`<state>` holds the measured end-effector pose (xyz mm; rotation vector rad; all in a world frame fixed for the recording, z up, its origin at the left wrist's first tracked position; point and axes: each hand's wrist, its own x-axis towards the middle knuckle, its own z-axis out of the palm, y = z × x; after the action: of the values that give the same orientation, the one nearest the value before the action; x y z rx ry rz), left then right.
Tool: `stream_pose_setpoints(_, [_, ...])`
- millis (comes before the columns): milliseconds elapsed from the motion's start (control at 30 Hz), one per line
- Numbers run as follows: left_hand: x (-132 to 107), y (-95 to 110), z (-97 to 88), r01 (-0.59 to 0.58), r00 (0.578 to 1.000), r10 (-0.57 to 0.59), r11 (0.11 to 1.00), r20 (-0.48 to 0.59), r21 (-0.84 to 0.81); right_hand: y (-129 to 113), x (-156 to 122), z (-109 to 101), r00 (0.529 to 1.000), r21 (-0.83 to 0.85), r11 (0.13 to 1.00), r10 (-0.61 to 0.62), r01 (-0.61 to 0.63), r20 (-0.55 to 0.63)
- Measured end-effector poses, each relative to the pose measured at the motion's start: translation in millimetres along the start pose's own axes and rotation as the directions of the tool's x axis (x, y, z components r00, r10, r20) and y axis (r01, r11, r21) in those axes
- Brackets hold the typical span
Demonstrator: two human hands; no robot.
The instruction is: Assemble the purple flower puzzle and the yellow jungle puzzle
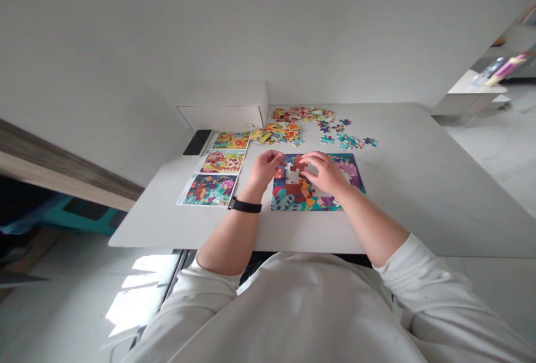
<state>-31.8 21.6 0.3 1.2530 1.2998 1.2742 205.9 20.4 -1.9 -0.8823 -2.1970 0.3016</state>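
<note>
A jigsaw puzzle (293, 200), partly put together, lies in front of me with a dark, colourful plant-and-animal picture and a pale gap in its middle. At its upper left corner is my left hand (264, 168), thumb and fingertips pinched together; whatever may be between them is hidden. My right hand (325, 172) reaches over the puzzle from the right, its index finger and thumb curved round the side of a brown puzzle piece (295, 163) beside the gap. A black band (246, 205) circles my left wrist.
Three picture cards (211, 190) lie in a column left of the puzzle, with a phone (196, 143) by the top one. Behind are a white box (221, 116), a red-yellow pile of pieces (302, 113), a yellow-orange pile (278, 133) and loose blue-teal pieces (347, 141).
</note>
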Motion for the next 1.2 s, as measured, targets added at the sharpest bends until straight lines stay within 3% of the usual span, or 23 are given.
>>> stream_pose_setpoints(100, [4.5,2.6,-7.0,-0.016,0.993,0.014,1.0,-0.12,-0.021,2.2,-1.3,2.3,0.996,-0.022,1.0,0.022,-0.02,0.081])
stream_pose_setpoints(200, [5.8,3.2,-10.3,-0.001,0.991,0.005,0.999,-0.137,0.033,4.5,-2.5,6.7,0.985,-0.049,0.998,0.035,-0.027,0.171])
stream_pose_setpoints(267, [5.0,2.2,-10.3,-0.025,0.991,0.046,0.986,-0.127,0.164,6.4,-2.8,10.6,0.978,-0.056,0.998,0.024,-0.012,0.206])
stream_pose_setpoints(400, [-0.3,-0.2,-8.7,-0.166,0.976,0.215,0.827,-0.029,0.537,9.6,-2.6,18.4,0.97,-0.048,0.999,-0.007,0.019,0.244])
stream_pose_setpoints(533, [-6.9,-1.2,-7.8,-0.256,0.958,0.271,0.664,0.093,0.703,8.9,-1.7,22.6,0.964,-0.052,0.998,-0.008,0.023,0.267])
stream_pose_setpoints(667, [-10.6,-0.4,-6.8,-0.271,0.962,0.197,0.591,0.189,0.76,5.8,-1.0,23.6,0.963,-0.075,0.997,-0.001,0.021,0.268])
stream_pose_setpoints(900, [-12.3,0.0,-4.7,-0.251,0.966,0.091,0.523,0.24,0.814,5.8,-0.7,25.4,0.959,-0.1,0.995,0.011,0.018,0.284])
stream_pose_setpoints(1200, [-11.6,-1.5,-7.0,-0.29,0.954,0.11,0.56,0.278,0.776,7.9,-2.4,27.1,0.954,-0.083,0.996,0.012,0.013,0.3])
